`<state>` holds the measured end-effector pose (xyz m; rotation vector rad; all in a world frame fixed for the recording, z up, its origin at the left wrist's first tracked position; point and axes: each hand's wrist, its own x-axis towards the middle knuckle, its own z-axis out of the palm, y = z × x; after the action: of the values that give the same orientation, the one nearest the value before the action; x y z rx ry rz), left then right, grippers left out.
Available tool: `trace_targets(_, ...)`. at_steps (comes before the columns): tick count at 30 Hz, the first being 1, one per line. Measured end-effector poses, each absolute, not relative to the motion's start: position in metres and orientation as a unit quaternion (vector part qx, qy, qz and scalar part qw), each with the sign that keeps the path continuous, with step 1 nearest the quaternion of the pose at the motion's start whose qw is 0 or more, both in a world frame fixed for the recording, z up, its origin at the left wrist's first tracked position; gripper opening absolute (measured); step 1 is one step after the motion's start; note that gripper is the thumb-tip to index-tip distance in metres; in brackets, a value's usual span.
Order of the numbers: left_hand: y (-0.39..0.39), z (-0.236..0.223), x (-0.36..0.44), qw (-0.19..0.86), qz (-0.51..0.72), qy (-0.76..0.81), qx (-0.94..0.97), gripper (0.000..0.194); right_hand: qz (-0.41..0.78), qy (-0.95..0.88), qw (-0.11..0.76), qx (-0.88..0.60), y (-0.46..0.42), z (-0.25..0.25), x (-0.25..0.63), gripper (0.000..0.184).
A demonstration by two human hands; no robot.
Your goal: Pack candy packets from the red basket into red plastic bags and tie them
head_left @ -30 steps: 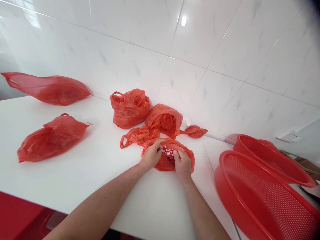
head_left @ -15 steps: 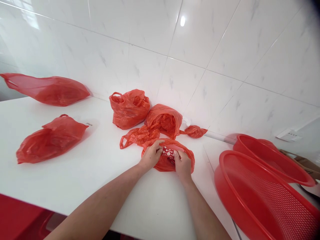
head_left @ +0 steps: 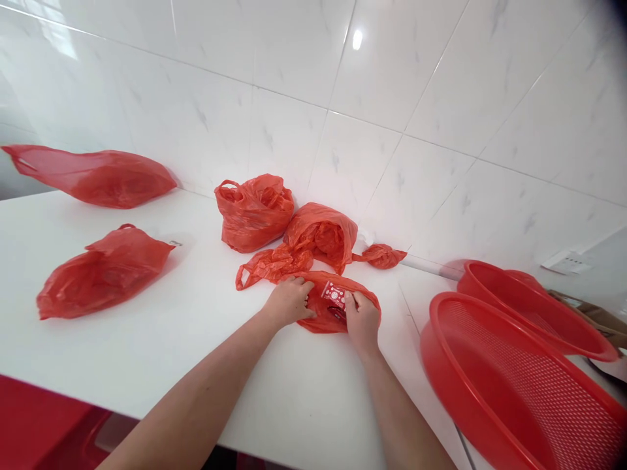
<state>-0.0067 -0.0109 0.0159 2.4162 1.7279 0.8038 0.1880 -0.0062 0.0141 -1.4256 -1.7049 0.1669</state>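
Note:
My left hand (head_left: 289, 301) grips the near left edge of a red plastic bag (head_left: 324, 315) lying on the white counter (head_left: 196, 339), fingers curled on the plastic. My right hand (head_left: 362, 318) pinches a small red packet with white dots (head_left: 334, 295) at the bag's open mouth. Both hands sit close together over this bag.
Several other red plastic bags lie around: two at the left (head_left: 100, 271) (head_left: 98, 176), two bulging ones behind the hands (head_left: 253, 210) (head_left: 323, 235), a small knotted one (head_left: 382, 256). Two red perforated baskets (head_left: 509, 385) (head_left: 533, 307) stand at the right. A tiled wall runs behind.
My left hand let go of the packet and slid left onto the bag's edge. My right hand shifted slightly up and right, keeping the packet.

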Motion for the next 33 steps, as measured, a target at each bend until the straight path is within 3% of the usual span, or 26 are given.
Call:
trace_targets(15, -0.019, 0.025, -0.001, 0.051, 0.278, 0.616, 0.735, 0.048, 0.123, -0.694, 0.441, -0.555, -0.007, 0.007, 0.182, 0.016)
trace_targets(24, -0.02, 0.029, -0.001, 0.038, 0.37, 0.605, 0.704, 0.06, 0.099, -0.706, 0.471, -0.52, -0.013, 0.008, 0.171, 0.024)
trace_targets(29, -0.017, 0.026, -0.005, 0.048, 0.348, 0.617, 0.704, 0.049, 0.078, -0.734, 0.441, -0.511, -0.014, 0.002, 0.163, 0.025)
trace_targets(33, -0.016, 0.024, -0.005, 0.052, 0.31, 0.623, 0.716, 0.029, 0.05, -0.749, 0.442, -0.49, -0.014, 0.0, 0.161, 0.025)
